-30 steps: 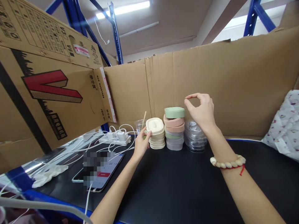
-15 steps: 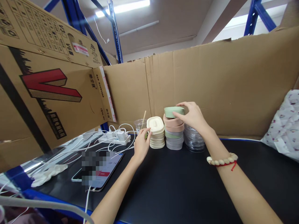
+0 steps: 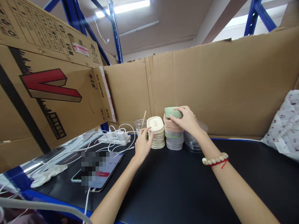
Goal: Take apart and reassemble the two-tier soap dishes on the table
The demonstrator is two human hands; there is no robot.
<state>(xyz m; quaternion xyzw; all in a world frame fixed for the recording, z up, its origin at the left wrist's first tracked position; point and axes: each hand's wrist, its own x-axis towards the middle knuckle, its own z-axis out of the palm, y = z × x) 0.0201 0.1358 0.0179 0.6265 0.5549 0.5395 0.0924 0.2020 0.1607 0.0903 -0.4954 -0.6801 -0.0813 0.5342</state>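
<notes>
My right hand (image 3: 187,121) has its thumb and fingers closed round the right side of a green container (image 3: 171,112). That container tops a stack of pink containers (image 3: 171,123) and greyish ones (image 3: 174,143). To the left, a stack of cream lids (image 3: 155,124) stands upright. My left hand (image 3: 143,141) is at the left edge of this stack, fingers apart, fingertips at or near the top lid. Behind my right wrist, clear plastic containers (image 3: 192,143) are partly hidden.
A clear cup (image 3: 138,124) with a stick stands behind my left hand. White cables and a power strip (image 3: 114,138) lie left, beside a phone (image 3: 109,168). Cardboard (image 3: 210,81) walls the back; a large box (image 3: 53,84) looms left. A patterned bag (image 3: 285,124) sits right.
My right hand has moved left and its fingers have closed on the green container. My left hand has shifted slightly right, its fingers still apart.
</notes>
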